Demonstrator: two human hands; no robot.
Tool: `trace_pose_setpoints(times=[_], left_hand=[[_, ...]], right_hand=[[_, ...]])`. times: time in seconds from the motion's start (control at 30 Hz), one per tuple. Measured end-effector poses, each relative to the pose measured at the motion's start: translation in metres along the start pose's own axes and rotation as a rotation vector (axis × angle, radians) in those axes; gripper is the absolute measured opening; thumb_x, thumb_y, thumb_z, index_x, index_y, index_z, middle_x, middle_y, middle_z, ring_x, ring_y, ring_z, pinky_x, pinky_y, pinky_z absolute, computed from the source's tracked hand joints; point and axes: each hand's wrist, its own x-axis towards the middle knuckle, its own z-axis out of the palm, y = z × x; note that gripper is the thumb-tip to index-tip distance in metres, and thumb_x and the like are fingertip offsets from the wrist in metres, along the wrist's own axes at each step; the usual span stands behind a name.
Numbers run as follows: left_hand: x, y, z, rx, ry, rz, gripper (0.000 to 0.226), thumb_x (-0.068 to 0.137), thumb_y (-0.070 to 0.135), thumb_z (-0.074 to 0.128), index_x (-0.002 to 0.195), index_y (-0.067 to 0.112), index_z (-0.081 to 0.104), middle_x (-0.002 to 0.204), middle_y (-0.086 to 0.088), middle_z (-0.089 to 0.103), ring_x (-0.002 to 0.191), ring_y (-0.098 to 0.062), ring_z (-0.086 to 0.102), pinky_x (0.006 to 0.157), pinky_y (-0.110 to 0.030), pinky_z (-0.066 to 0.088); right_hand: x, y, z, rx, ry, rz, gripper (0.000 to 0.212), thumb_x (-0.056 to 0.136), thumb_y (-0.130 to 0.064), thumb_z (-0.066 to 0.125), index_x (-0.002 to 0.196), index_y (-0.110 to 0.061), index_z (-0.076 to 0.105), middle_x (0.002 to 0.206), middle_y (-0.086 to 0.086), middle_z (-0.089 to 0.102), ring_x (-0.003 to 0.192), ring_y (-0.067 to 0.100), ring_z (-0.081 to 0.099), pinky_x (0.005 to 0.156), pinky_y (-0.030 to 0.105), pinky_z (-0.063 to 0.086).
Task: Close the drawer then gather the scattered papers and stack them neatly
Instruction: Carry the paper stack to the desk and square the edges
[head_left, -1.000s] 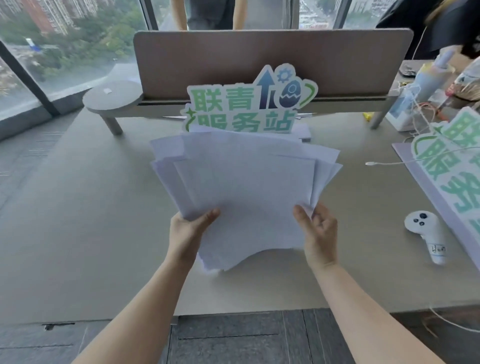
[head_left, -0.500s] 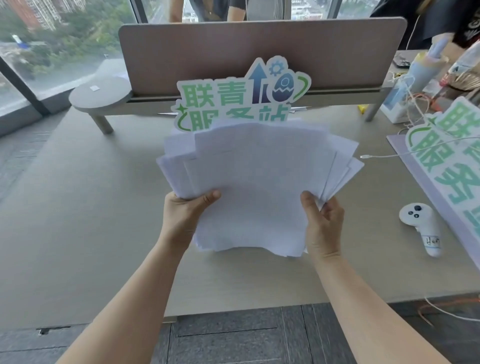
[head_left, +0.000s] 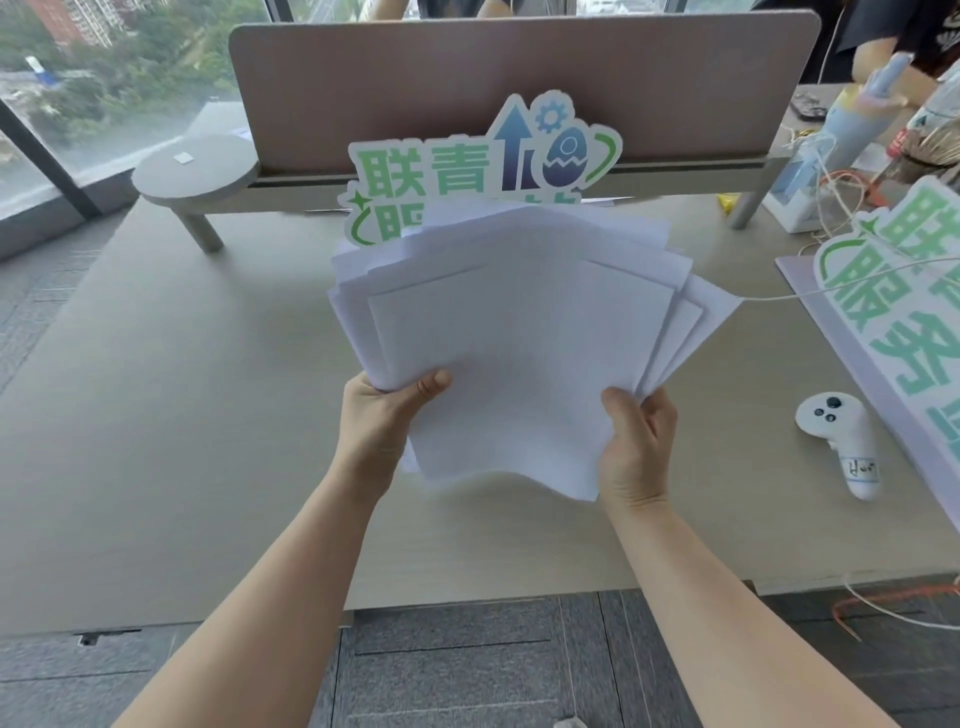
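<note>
A fanned bundle of several white papers (head_left: 519, 338) is held up above the beige desk (head_left: 182, 415), its sheets uneven at the top and right edges. My left hand (head_left: 384, 415) grips the bundle's lower left side, thumb on the front sheet. On the lower right side my right hand (head_left: 636, 441) pinches it the same way. The bottom edge of the papers sags in a wave between the two hands. No drawer is in view.
A green and white cut-out sign (head_left: 483, 166) stands behind the papers against the pink desk divider (head_left: 519, 78). A white handheld controller (head_left: 844, 441), a second sign (head_left: 904, 312) and a white cable (head_left: 779, 297) lie at right. A person stands behind the divider.
Both hands have lifted the paper bundle higher and closer to me, off the desk. The sheets now cover more of the sign's lower row.
</note>
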Motion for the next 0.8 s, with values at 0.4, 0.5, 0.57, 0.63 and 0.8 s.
trace_pose_setpoints(times=[0.4,0.5,0.57,0.63,0.8], left_hand=[[-0.006,-0.009,0.007,0.023,0.031,0.031,0.061,0.06,0.017,0.084,0.116,0.011,0.062,0.108,-0.007,0.073,0.097,-0.018,0.07,0.076,-0.025,0.054],[-0.003,-0.007,0.011,0.017,0.042,0.027,0.055,0.06,0.015,0.084,0.11,0.013,0.063,0.102,-0.004,0.074,0.093,-0.018,0.071,0.074,-0.027,0.055],[0.0,-0.004,0.011,0.019,0.045,0.031,0.044,0.063,0.011,0.081,0.105,0.014,0.065,0.094,0.002,0.075,0.086,-0.015,0.071,0.071,-0.027,0.054],[0.002,-0.002,0.011,0.009,0.049,0.036,0.036,0.065,0.01,0.079,0.099,0.015,0.067,0.088,0.005,0.075,0.081,-0.013,0.07,0.069,-0.026,0.054],[-0.002,-0.01,0.005,0.046,0.031,-0.02,0.036,0.063,0.011,0.079,0.097,0.015,0.068,0.088,0.004,0.076,0.082,-0.012,0.071,0.069,-0.022,0.054]], right_hand=[[0.003,-0.01,0.009,0.071,-0.008,-0.059,0.029,0.078,0.004,0.041,0.099,-0.009,0.056,0.088,-0.003,0.063,0.084,0.017,0.057,0.074,0.029,0.047],[0.003,-0.014,0.018,0.068,-0.022,-0.094,0.031,0.077,0.006,0.039,0.098,-0.007,0.057,0.083,-0.007,0.062,0.079,0.014,0.054,0.07,0.026,0.044],[0.005,-0.017,0.019,0.07,-0.027,-0.1,0.03,0.078,0.006,0.038,0.097,-0.006,0.058,0.082,-0.008,0.063,0.079,0.014,0.053,0.071,0.026,0.044],[0.007,-0.018,0.019,0.069,-0.02,-0.1,0.03,0.079,0.005,0.038,0.097,-0.007,0.059,0.084,-0.009,0.064,0.08,0.014,0.055,0.073,0.027,0.045],[0.006,-0.006,0.008,-0.041,-0.034,-0.042,0.027,0.077,0.001,0.043,0.095,-0.01,0.059,0.086,-0.004,0.062,0.082,0.02,0.053,0.074,0.034,0.043]])
